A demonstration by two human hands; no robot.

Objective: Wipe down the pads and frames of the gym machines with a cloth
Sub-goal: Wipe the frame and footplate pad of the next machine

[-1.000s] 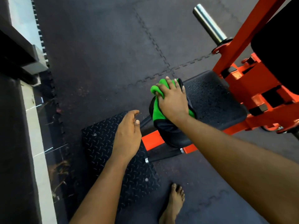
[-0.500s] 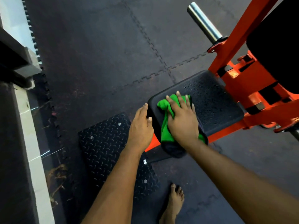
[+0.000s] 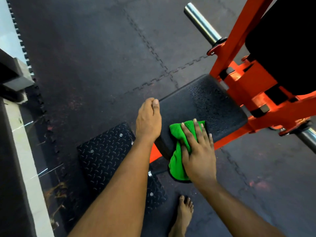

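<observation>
A black seat pad (image 3: 201,103) sits on an orange machine frame (image 3: 242,79), its far half beaded with wet droplets. My right hand (image 3: 198,149) presses a bright green cloth (image 3: 179,142) flat onto the pad's near end, fingers straight and spread; part of the cloth hangs over the pad's near edge. My left hand (image 3: 148,120) rests against the pad's left edge, fingers pointing forward along the side. A second black pad (image 3: 287,41) fills the upper right corner.
A black diamond-plate footplate (image 3: 104,156) lies on the floor under my left forearm. A chrome weight bar (image 3: 201,23) sticks out at upper right. My bare foot (image 3: 183,214) stands on dark interlocking rubber mats (image 3: 95,57). A pale wall ledge (image 3: 25,151) runs down the left.
My right hand has slid the green cloth back along the pad toward its near right end. My left hand has moved up from the footplate to the pad's left edge.
</observation>
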